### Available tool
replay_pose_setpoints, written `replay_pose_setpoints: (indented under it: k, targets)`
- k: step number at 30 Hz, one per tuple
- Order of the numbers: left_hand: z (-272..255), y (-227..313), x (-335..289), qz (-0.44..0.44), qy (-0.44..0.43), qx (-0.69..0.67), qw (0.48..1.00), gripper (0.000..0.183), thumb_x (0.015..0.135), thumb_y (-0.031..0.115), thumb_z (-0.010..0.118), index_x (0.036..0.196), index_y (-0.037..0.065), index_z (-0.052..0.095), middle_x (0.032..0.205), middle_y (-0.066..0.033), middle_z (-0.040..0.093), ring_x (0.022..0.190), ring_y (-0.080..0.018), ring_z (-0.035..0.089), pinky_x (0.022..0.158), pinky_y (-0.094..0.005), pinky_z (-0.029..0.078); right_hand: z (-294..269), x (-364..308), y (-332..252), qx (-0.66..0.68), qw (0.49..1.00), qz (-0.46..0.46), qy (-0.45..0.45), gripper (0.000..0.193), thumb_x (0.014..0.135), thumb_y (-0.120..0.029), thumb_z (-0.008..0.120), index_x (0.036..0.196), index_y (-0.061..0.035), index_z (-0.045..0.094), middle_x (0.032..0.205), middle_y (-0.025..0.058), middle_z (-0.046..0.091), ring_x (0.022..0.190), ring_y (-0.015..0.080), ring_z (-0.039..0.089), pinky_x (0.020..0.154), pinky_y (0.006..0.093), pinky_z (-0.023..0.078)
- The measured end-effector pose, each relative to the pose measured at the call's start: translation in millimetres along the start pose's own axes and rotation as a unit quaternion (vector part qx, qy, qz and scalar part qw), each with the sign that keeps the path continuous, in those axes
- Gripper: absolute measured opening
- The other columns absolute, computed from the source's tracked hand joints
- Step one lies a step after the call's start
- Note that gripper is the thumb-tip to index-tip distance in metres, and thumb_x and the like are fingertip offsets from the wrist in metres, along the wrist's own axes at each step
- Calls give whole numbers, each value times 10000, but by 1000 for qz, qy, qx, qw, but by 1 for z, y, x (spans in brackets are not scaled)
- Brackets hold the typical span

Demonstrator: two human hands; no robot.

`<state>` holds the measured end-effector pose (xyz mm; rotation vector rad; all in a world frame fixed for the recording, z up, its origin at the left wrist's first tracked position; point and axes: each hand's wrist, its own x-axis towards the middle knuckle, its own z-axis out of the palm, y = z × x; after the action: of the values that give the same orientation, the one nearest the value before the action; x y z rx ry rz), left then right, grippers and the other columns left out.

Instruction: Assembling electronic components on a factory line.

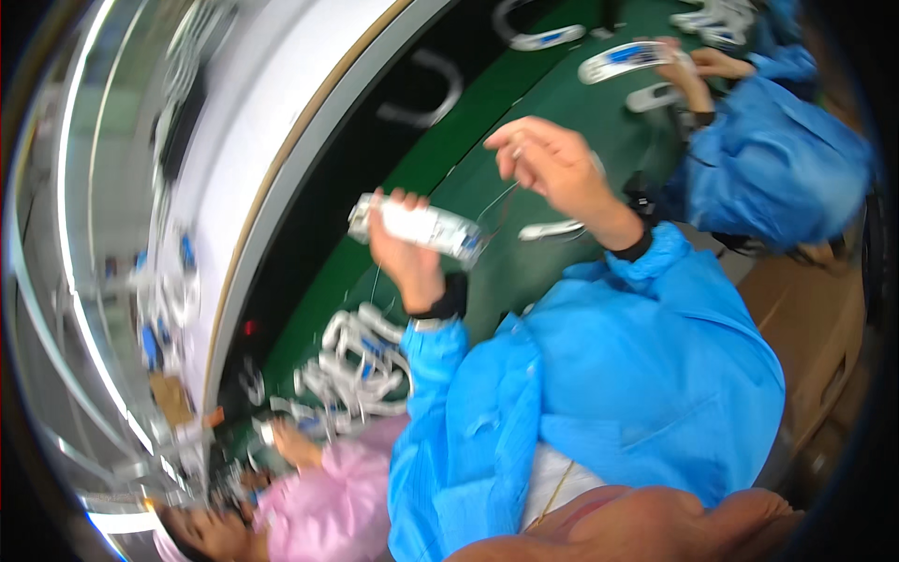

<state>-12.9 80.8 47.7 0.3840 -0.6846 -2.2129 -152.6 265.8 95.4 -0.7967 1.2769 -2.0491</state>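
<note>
the long white piece is gripped by the left hand, sloped down to the right, its right end placed below and left of the bent right hand, whose hold cannot be told

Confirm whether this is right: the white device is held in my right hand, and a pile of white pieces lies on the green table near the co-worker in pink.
The hand is wrong: the head view shows the white device in your left hand, not your right. The pile of white pieces does lie on the green table near the co-worker in pink.
</note>
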Motion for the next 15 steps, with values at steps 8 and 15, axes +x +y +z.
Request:
replay_pose_setpoints:
  k: [8, 15]
  targets:
    - [2, -8, 2, 0, 48, -76, 996, 222, 954, 277, 483, 979, 57, 466, 816, -80, 486, 705, -190, 471, 682, -345, 444, 28, -19, 51, -221, 970, -42, -92, 160, 894, -70, 556, 1012, 11, 628, 811, 95, 675, 646, 159, 644, 551, 264, 483]
    - [-4, -7, -3, 8, 74, -61, 995, 217, 957, 262, 479, 974, 49, 444, 819, -83, 492, 715, -189, 484, 678, -348, 455, 44, -11, 70, -398, 890, -217, -50, 57, 809, -78, 632, 836, -36, 605, 770, 99, 575, 616, 281, 575, 537, 367, 460]
